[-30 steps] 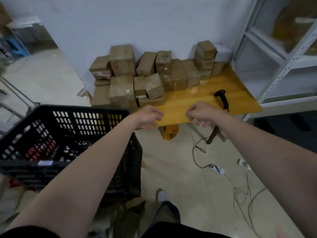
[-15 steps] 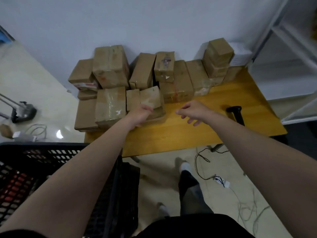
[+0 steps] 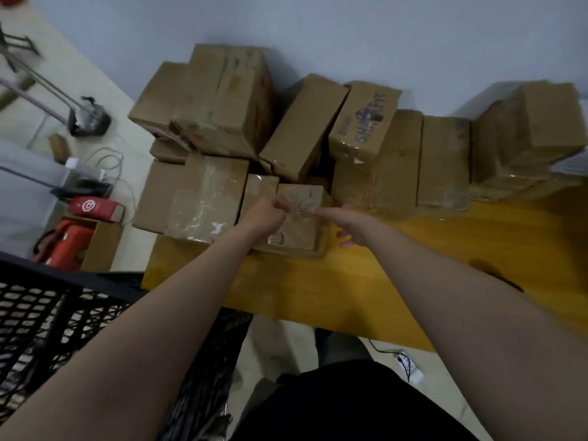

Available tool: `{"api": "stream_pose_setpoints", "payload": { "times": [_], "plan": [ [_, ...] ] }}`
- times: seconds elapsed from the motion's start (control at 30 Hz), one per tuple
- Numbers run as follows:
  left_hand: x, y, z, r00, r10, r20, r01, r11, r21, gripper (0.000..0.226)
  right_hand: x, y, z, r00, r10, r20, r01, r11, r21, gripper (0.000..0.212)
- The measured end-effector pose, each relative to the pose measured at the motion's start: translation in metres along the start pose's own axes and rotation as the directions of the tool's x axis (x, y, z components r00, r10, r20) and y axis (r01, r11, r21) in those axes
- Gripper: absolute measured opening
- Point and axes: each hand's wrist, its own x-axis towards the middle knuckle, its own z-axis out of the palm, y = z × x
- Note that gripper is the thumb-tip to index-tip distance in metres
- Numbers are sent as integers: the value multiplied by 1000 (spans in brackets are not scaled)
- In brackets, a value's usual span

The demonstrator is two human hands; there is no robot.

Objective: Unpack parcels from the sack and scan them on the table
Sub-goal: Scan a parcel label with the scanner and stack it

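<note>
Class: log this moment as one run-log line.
left hand: at small box, grip unclear | right hand: open, at small box | table: cardboard boxes piled

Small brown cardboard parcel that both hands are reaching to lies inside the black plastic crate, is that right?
No. In the head view the small brown cardboard parcel at the left hand and right hand lies in the pile on the yellow wooden table, not inside the black plastic crate.

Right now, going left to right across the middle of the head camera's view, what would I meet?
red carton on the floor → large taped box → left hand → small parcel → right hand → stacked boxes at the far right
</note>
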Motion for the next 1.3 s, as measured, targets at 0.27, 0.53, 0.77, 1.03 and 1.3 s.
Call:
{"api": "stream_pose_setpoints", "payload": {
  "times": [0.27, 0.53, 0.77, 1.03, 1.3],
  "plan": [
    [9, -4, -8, 997, -70, -30, 68, 995, -71, 20, 26, 0, 5, 1000, 10, 24, -13, 992, 122, 99],
    [-30, 12, -19, 995, -98, 31, 103, 954, -282, 24, -39, 19, -18, 989, -120, -90, 129, 986, 107, 78],
    [-90, 20, -30, 948, -67, 311, 264, 710, -653, 57, -122, 38, -1, 733, -583, -350, 583, 804, -120, 111],
    [-128, 5, -40, 849, 59, 524, 389, 601, -698, 85, -195, 78, 22, 507, -843, -178, 786, 537, -305, 108],
    [-142, -7, -34, 792, 79, 606, 424, 642, -638, 73, -212, 102, 15, 520, -827, -213, 598, 530, -601, 102]
  ]
}}
